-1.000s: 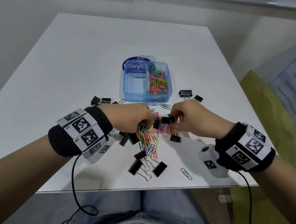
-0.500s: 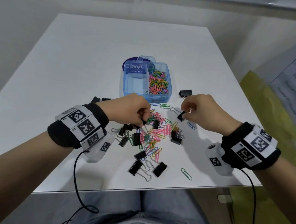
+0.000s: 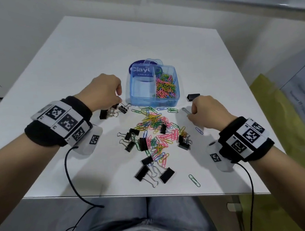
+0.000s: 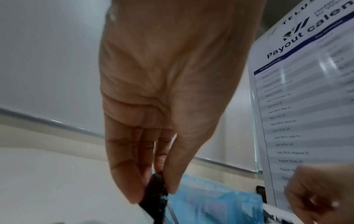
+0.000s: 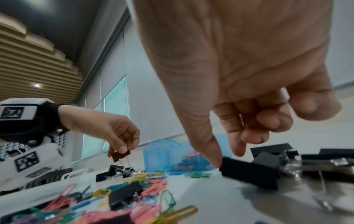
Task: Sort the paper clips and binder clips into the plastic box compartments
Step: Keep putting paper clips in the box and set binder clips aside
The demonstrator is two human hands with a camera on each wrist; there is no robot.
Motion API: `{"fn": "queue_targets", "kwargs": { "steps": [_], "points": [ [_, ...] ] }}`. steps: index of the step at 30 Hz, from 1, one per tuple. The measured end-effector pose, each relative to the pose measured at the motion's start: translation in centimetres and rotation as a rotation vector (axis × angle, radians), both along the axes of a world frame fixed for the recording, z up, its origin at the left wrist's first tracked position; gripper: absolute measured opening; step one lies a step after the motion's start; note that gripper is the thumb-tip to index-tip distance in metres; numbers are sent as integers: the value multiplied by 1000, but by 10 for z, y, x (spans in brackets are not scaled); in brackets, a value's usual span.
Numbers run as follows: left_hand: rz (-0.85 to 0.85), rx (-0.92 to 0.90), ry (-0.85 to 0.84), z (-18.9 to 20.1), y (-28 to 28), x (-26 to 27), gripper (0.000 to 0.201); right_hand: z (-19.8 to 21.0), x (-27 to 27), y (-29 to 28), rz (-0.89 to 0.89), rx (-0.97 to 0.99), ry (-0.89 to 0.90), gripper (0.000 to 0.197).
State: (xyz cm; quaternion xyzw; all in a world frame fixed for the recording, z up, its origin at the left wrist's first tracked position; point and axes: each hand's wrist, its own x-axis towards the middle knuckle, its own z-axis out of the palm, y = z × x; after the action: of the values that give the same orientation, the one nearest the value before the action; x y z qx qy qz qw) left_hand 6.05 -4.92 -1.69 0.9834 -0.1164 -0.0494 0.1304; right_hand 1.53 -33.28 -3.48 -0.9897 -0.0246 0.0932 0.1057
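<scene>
**A:** Start with the nearest thing, the loose heap of coloured wire paper clips and black binder clips [image 3: 155, 133] on the white tabletop [image 3: 86, 56]. What has just changed?

**B:** A second ago both hands met over that heap, working at one tangle. Now they are well apart. The right hand [image 3: 206, 110] sits low at the heap's right edge. Its grip is narrow, thumb and forefinger pinching a black metal binder clip [image 5: 249, 172] that touches the tabletop.

**A:** And the left?

**B:** The left hand [image 3: 101, 91] has gone to the box's near left corner. Its grip is narrow too, on a second small black binder clip [image 5: 120, 155], which it holds just above a few more lying there.

**A:** What does that mean for the sorting?

**B:** I judge the binder clips are being freed from the heap, with none boxed yet. The translucent blue plastic box [image 3: 133, 100] holds coloured paper clips in its right compartment, and I see no clip in the left one.

**A:** Any writing?

**B:** The box label reads "Clay" and "Clean as you". Farther right, a white printed sheet [image 4: 306, 91] reads "TELUS" and "Payout calen", with date rows such as "July 28 to August 12".
</scene>
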Motion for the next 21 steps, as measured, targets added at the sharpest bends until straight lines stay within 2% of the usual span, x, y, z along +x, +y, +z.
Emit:
{"fn": "queue_targets", "kwargs": {
  "steps": [3, 5, 9, 12, 17, 19, 21],
  "points": [
    [-11, 77, -20, -8, 1, -2, 27, 6, -5, 12, 100, 66, -83, 17],
    [-85, 71, -11, -6, -9, -8, 26, 11, -14, 30, 216, 120, -40, 23],
    [-253, 115, 168, -1, -38, -29, 22, 6, -23, 60, 363, 32, 50, 35],
    [-304, 229, 233, -8, -52, -40, 33, -1, -21, 70, 384, -45, 53, 32],
    [-318, 244, 241, -15, -59, -43, 24, 2, -19, 62, 349, 64, 29, 5],
    [-314, 214, 244, -16, -60, -42, 18, 6, -20, 53, 326, 114, 18, 5],
    [-300, 181, 234, -18, -58, -39, 16, 8, -21, 45, 354, 72, 60, 12]
  ]
}}
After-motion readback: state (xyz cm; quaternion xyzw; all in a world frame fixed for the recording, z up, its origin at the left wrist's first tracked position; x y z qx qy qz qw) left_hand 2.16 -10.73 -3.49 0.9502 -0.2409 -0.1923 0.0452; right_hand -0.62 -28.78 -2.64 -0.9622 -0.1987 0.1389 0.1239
